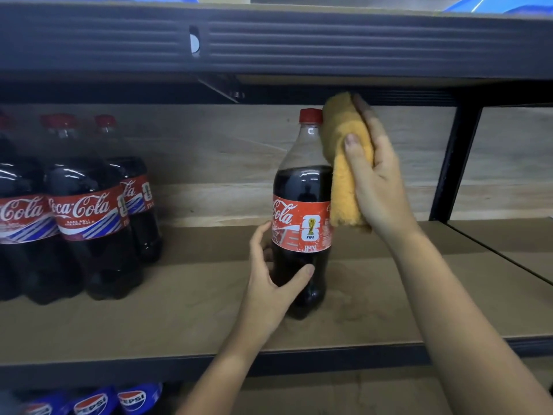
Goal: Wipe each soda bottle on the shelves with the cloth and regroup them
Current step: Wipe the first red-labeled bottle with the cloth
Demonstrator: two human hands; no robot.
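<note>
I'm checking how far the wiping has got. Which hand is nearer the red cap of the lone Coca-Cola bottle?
Right. The right hand presses the cloth beside the red cap; the left hand grips the Coca-Cola bottle low, below the label.

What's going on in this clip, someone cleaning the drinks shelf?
A person is wiping a Coca-Cola bottle that stands alone on the brown shelf. The left hand grips its lower body, while the right hand holds a yellow cloth against the bottle's upper right side. More Coca-Cola bottles stand grouped at the left, and Pepsi bottles sit on the shelf below.
</note>
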